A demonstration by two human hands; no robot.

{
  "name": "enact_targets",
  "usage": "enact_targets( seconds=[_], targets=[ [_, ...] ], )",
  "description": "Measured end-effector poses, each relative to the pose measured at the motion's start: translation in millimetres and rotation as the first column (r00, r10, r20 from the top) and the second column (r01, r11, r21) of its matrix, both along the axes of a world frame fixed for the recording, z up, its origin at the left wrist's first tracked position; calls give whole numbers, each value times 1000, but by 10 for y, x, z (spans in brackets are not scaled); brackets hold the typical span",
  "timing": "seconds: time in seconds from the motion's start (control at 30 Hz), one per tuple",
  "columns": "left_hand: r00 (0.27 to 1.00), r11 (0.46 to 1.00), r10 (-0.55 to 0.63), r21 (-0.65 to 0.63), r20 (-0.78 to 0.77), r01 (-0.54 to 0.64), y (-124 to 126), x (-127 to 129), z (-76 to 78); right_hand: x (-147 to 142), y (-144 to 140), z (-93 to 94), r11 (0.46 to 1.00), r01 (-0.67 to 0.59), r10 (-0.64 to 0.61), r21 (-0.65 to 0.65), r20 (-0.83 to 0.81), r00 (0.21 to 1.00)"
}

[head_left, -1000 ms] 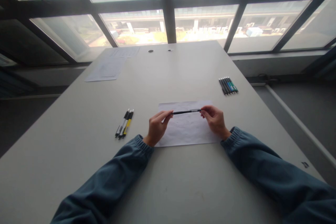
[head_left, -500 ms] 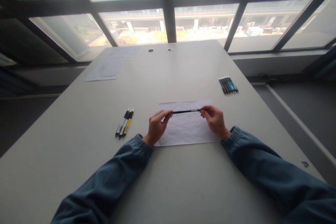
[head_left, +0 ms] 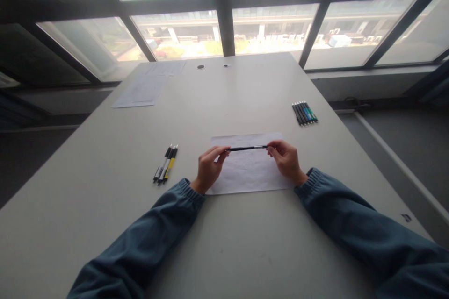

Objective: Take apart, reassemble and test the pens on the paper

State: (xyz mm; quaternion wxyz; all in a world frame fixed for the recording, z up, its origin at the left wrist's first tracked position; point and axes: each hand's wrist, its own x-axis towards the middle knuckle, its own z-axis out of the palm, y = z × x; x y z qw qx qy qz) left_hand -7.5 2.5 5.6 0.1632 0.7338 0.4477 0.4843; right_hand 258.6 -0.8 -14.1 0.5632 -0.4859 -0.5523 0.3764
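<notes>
1. Fingertips (head_left: 224, 150) of the left hand (head_left: 208, 170) pinching one end of a slim black pen (head_left: 246, 148); fingertips (head_left: 271, 149) of the right hand (head_left: 288, 161) pinching the other end, closed narrowly around the barrel.
2. Holding the pen level and crosswise, hovering just above the sheet of paper (head_left: 245, 180), over its far half.
3. Resting both wrists near the sheet's near corners, sleeves lying on the grey table (head_left: 228, 252).
4. Judging the step in hand: gripping both ends as if for twisting or pulling apart; keeping the pinch close to each tip and the barrel straight, likely avoiding bending or slipping.
5. Staying over the sheet, so that any small part dropping would probably be landing on paper rather than rolling away.
6. Lying left of the sheet: three pens (head_left: 165, 171), side by side, one yellow.
7. Lying right of and beyond the sheet: a tidy row of pens (head_left: 305, 113), some bluish-green.
8. Lying far left of the sheet, near the window: more papers (head_left: 142, 88).
</notes>
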Motion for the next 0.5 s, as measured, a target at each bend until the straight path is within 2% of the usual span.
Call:
enact_targets(
  seconds=[0.5],
  targets=[
    [1000, 1000, -21, 14, -19, 21, 9, -10, -22, 6, -2, -23, 1000, -9, 9, 12, -5, 1000]
  ],
)
